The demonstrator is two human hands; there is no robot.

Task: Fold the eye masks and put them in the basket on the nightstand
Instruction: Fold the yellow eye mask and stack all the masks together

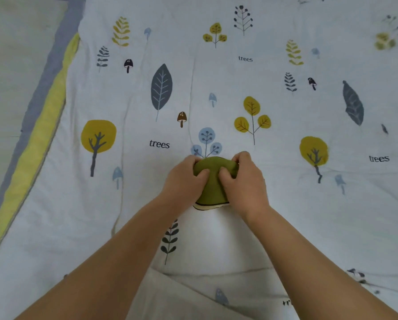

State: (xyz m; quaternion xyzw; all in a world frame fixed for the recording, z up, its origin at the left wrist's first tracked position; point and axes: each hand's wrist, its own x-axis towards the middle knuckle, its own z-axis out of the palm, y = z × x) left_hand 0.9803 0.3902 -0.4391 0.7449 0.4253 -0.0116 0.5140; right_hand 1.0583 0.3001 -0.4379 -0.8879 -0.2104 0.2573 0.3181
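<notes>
- The green eye mask (213,181) lies on the tree-printed quilt (285,204), just below the blue tree print, and serves here as the landmark.
- The left hand (185,181) clasps the mask's left side, fingers curled over its far edge and thumb pressed on top; the right hand (244,179) does the same on the right side, so both are closed on the fabric.
- The mask looks bunched or doubled between the hands, which suggests the fold is being made or pressed flat; a cream, dark-lined edge (210,206) shows at its near end.
- Whether that edge is the mask's own lining or a second mask underneath cannot be told.
- Risk: soft padded fabric may spring open once the thumbs lift, because nothing but hand pressure keeps the fold shut.
- Risk: the halves may end up uneven if one hand pulls harder than the other, leaving a crooked fold.
- Risk: the quilt is soft and creased, so pressing down may drag the mask or wrinkle the cloth beneath it.
- Neither basket nor nightstand is in view, so the carry is likely to be where the fold comes loose.
- Far left of the mask runs the quilt's yellow and grey border (43,125), with pale floor (8,65) beyond.
- Nothing lies close around the mask to hinder the hands.
</notes>
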